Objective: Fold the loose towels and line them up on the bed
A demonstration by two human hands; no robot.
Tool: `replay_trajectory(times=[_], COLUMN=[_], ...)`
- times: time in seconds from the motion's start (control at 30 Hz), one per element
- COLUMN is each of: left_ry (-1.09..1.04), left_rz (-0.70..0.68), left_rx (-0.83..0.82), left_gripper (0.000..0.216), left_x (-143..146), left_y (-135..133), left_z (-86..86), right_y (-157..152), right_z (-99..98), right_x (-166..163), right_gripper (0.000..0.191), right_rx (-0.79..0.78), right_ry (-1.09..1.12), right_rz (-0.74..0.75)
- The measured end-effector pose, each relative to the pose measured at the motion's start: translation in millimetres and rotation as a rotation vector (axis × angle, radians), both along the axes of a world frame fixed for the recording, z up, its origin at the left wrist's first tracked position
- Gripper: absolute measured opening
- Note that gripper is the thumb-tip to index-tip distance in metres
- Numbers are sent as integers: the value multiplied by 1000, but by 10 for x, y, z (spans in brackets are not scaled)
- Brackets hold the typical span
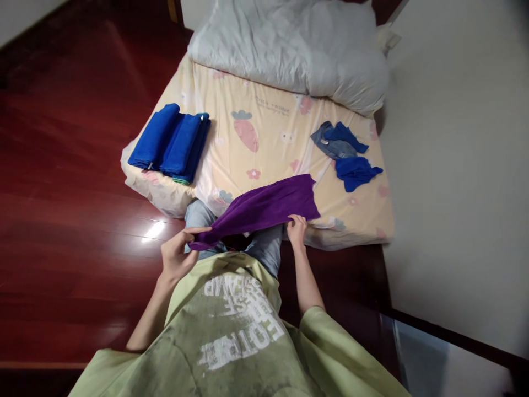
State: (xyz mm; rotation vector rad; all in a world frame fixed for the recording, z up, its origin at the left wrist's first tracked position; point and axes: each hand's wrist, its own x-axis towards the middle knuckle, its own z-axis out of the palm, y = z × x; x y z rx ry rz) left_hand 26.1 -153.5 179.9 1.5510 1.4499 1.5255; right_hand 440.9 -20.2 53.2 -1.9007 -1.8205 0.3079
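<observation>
A purple cloth (268, 206), like a small towel, stretches across in front of my legs, its far right part over the bed's near edge. My left hand (181, 251) pinches its narrow, bunched left end. Near the lower right corner, my right hand (296, 227) grips the edge between thumb and fingers. From there the cloth spreads wider toward the right, with a few soft folds along its length.
Folded blue towels (169, 140) lie in stacks on the bed's left side. Crumpled blue cloths (356, 172) and a grey-blue denim piece (330, 142) lie at the right. A pale quilt (289, 47) covers the far end of the patterned bed (273, 132). A wall (454, 165) stands right.
</observation>
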Motion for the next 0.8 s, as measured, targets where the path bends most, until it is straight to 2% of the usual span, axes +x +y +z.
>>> replay_trajectory(times=[0.1, 0.23, 0.33, 0.4, 0.5, 0.63, 0.7, 0.8], left_ry=[3, 77, 107, 90, 96, 158, 133, 31], left_rz=[21, 27, -33, -85, -92, -11, 29, 45], left_rx=[53, 81, 15, -58, -75, 21, 64, 139], left_gripper=[26, 25, 28, 24, 13, 23, 23, 27], left_x=[-90, -163, -265, -365, -535, -706, -760, -822], left_y=[23, 52, 77, 137, 358, 905, 1238, 1735], left_z=[67, 164, 242, 305, 421, 650, 794, 1003], right_y=[99, 118, 153, 213, 352, 565, 659, 761], right_z=[-109, -191, -120, 26, 409, 1144, 1536, 2049], right_x=[368, 628, 752, 853, 1049, 1350, 1504, 1723], right_gripper=[37, 34, 34, 35, 37, 37, 34, 26], right_rx=[-70, -80, 19, 91, 207, 343, 334, 222], right_ry=[-77, -92, -66, -47, -1, -2, -34, -76], right_rz=[-74, -204, -300, -356, -406, -371, -301, -150])
